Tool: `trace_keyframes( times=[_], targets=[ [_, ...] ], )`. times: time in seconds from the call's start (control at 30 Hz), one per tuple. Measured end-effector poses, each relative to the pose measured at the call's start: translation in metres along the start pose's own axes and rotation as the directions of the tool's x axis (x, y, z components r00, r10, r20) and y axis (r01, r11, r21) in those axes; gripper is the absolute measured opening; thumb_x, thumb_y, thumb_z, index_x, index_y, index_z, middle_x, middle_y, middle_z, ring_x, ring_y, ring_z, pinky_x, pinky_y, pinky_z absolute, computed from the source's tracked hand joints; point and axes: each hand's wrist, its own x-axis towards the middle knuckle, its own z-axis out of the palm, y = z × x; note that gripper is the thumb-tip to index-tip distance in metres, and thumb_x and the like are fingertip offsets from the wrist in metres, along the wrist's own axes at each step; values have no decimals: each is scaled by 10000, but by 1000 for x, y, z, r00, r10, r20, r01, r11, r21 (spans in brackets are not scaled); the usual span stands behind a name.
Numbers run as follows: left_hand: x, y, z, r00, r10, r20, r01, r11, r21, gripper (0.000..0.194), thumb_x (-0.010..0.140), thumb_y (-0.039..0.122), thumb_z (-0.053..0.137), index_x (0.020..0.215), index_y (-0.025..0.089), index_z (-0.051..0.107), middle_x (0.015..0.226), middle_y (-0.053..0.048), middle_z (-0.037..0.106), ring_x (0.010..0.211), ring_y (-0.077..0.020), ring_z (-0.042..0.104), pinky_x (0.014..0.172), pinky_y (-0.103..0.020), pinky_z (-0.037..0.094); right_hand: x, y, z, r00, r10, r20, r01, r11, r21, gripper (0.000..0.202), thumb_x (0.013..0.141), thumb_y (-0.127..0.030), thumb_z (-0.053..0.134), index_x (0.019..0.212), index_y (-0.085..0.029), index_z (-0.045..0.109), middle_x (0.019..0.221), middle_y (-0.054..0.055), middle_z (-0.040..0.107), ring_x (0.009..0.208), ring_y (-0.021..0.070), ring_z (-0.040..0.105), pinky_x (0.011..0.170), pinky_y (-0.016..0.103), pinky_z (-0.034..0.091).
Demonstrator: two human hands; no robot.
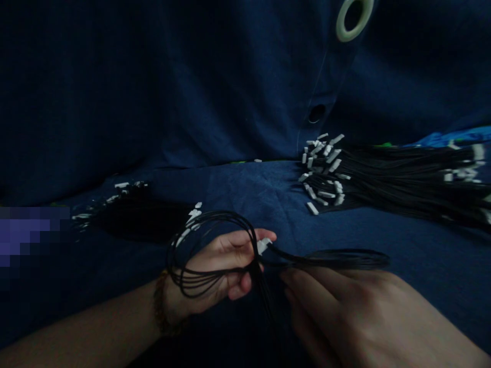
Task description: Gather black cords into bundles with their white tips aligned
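A bundle of thin black cables is looped over my left hand, which pinches it near a white connector. One loop hangs around the back of that hand, and strands run down below it. A longer loop stretches to the right, over my right hand. The fingers of my right hand are bent and pressed together beside the cables. Its fingertips are in shadow, so what they grip, if anything, is hidden.
To the right lies a large pile of black cables with white connectors at both ends. A smaller dark cable bundle rests at the left. Behind hangs a dark blue cloth with a pale ring. Blue fabric covers the surface.
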Motion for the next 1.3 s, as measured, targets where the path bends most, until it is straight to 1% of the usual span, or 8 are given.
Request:
trace_keyframes(
  times=[0.13,0.27,0.37,0.6,0.8,0.97,1.17,1.3],
  targets=[
    [1,1,-1,998,-24,58,26,999,-32,251,812,110,528,1008,240,616,747,6,618,488,-25,565,404,-77,402,-1,-1,-1,1000,-8,-28,8,1000,21,235,726,-52,408,775,-189,593,696,29,629,581,182,597,482,270,433],
    [0,2,1,999,-8,38,6,999,39,228,801,154,564,1021,196,607,688,-2,625,453,-41,558,381,-91,416,2,-6,5,980,189,57,-197,943,269,204,803,-102,420,747,-209,585,678,-11,635,588,124,610,544,200,454],
    [0,2,4,1000,1,13,-3,994,113,275,767,209,614,1040,182,592,619,12,610,451,-63,557,384,-116,432,3,-7,8,960,254,121,-281,877,389,231,836,-129,402,699,-208,570,680,-26,637,604,108,616,565,183,453],
    [10,-3,3,1000,28,0,-28,986,165,469,680,340,681,1092,155,556,466,29,592,321,-64,476,308,-114,365,8,-6,5,899,358,252,-434,807,400,177,835,-200,419,737,-212,565,726,-19,636,651,129,611,570,208,447],
    [7,-1,5,998,20,-52,-9,979,203,497,664,375,693,1089,153,563,447,14,575,318,-66,462,309,-116,356,10,-5,5,878,389,278,-469,815,341,178,836,-241,404,733,-197,542,714,16,623,607,148,578,448,219,387],
    [4,0,8,997,39,-68,-27,985,171,478,677,351,692,1090,149,560,458,20,565,341,-56,457,328,-109,349,7,-5,5,902,314,296,-417,809,414,178,847,-185,367,792,-204,536,745,5,613,655,144,586,561,229,431],
    [9,-2,0,999,24,-35,-17,984,177,551,668,399,685,1132,140,541,473,4,593,335,-76,483,327,-130,361,7,-5,7,903,325,282,-425,772,472,154,844,-166,426,875,-232,562,822,-24,626,741,128,601,663,221,438],
    [8,-2,2,998,31,-58,-18,977,212,520,691,392,664,1136,151,544,476,2,593,334,-79,487,327,-133,336,6,-3,8,909,314,276,-415,758,504,141,844,-145,435,842,-218,556,820,-31,618,742,112,586,639,207,419]
  ],
)
